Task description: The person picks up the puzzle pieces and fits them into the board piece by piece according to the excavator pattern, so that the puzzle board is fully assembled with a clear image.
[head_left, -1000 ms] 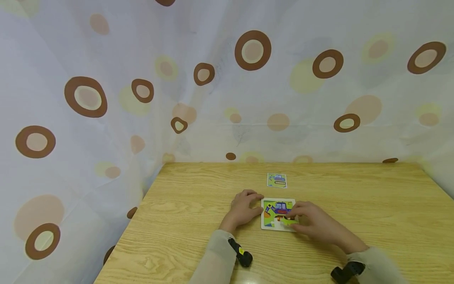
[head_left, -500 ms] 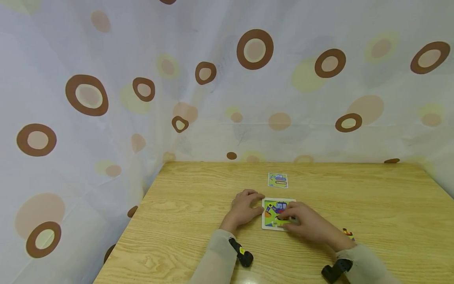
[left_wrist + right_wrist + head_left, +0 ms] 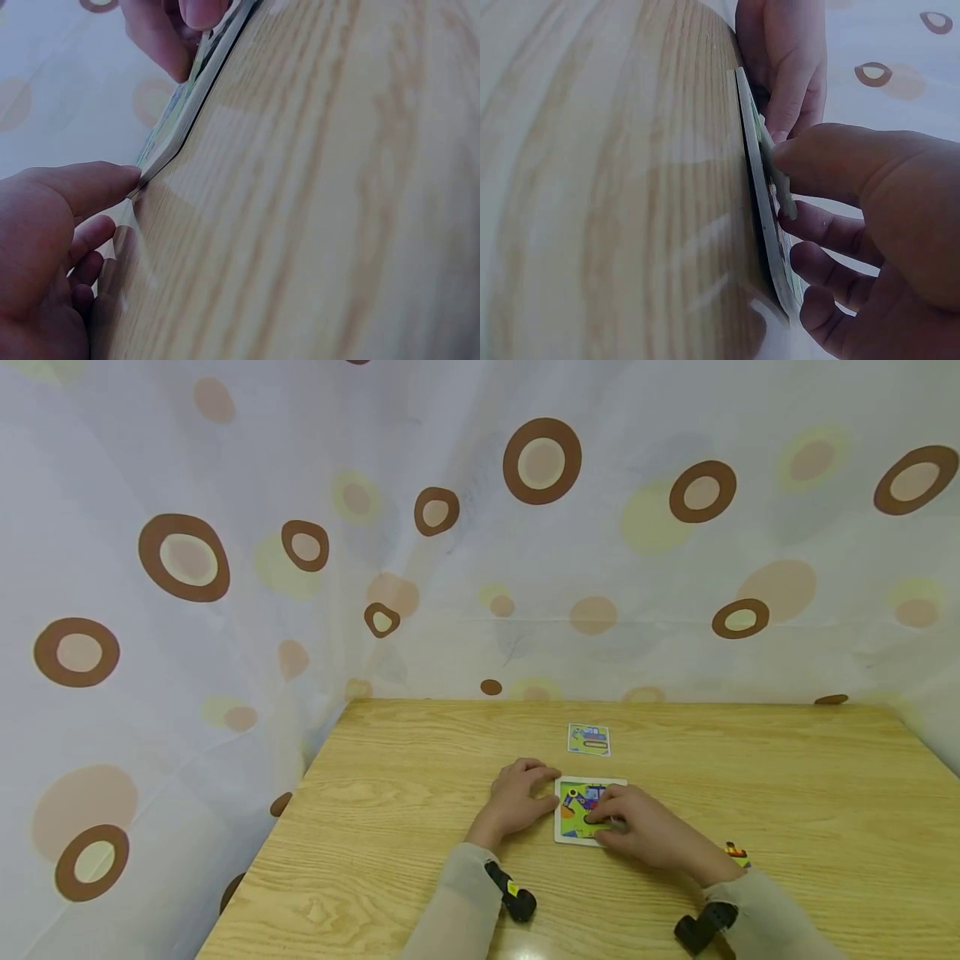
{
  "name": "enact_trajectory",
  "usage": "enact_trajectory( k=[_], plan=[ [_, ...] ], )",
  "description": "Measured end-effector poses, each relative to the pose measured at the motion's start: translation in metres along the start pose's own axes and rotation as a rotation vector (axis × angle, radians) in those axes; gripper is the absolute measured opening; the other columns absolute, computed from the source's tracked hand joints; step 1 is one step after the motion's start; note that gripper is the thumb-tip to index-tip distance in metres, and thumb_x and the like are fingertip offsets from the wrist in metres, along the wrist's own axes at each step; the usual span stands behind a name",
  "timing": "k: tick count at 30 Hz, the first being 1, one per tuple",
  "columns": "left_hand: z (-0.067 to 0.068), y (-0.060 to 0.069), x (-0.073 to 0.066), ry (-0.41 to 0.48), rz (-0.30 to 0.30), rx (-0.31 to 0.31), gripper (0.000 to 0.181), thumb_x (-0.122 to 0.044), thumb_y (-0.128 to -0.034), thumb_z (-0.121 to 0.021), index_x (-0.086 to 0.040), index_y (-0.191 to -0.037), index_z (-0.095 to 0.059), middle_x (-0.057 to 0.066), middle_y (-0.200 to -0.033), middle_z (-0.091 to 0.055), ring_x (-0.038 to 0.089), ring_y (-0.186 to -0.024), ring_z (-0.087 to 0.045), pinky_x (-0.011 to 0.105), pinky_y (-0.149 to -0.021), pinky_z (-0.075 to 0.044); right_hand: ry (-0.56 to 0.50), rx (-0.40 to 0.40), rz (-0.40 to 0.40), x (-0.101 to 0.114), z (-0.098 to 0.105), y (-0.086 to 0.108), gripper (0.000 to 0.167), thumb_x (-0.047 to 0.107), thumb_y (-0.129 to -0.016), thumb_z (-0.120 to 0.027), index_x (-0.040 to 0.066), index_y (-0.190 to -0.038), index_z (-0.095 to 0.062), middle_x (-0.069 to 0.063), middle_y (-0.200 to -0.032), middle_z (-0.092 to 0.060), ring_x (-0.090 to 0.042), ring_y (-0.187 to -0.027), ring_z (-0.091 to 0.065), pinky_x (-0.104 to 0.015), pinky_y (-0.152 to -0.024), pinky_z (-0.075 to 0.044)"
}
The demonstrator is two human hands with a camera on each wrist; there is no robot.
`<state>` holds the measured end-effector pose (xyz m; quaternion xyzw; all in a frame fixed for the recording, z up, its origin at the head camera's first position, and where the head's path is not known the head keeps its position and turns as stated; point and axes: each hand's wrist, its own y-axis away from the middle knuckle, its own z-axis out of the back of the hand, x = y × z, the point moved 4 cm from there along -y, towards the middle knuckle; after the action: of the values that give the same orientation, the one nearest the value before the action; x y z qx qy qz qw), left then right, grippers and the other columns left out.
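A framed jigsaw puzzle (image 3: 557,828) with a blue digger picture lies flat on the table in the head view. My left hand (image 3: 517,797) rests at its left side. In the left wrist view, the thumb (image 3: 112,181) touches the frame's corner. My right hand (image 3: 651,828) is over the puzzle's right half and hides much of it. Between thumb and index finger it pinches a puzzle piece (image 3: 786,193), which is tilted against the puzzle surface in the right wrist view. The piece's printed face cannot be made out.
A small picture card (image 3: 588,739) of the same digger lies behind the puzzle. Beside my right forearm sits a loose, colourful puzzle piece (image 3: 737,854), partly covered by the wrist. A patterned curtain (image 3: 645,610) hangs along the wooden table's (image 3: 420,752) back edge.
My right hand has moved left and inward over the puzzle with the piece. The forearm's shift has uncovered a loose piece at the right. My left hand stays in place.
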<state>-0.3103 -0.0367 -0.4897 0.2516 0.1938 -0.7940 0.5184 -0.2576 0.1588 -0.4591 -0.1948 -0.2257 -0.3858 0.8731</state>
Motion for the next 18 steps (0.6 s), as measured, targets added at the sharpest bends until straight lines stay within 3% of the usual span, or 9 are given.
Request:
enact_trajectory(
  k=[18],
  plan=[
    [0.0002, 0.0004, -0.0006, -0.001, -0.005, -0.006, 0.040, -0.033, -0.0957, -0.063, -0.026, -0.136, -0.062, -0.001, -0.142, -0.046, 0.026, -0.132, -0.038, 0.051, -0.106, -0.029, 0.013, -0.003, -0.003, -0.0011, -0.0024, -0.0062, 0.013, 0.013, -0.086, -0.075, 0.016, -0.099, -0.077, 0.009, -0.094, -0.060, -0.011, -0.087, -0.055, -0.031, -0.075, -0.047]
  ],
)
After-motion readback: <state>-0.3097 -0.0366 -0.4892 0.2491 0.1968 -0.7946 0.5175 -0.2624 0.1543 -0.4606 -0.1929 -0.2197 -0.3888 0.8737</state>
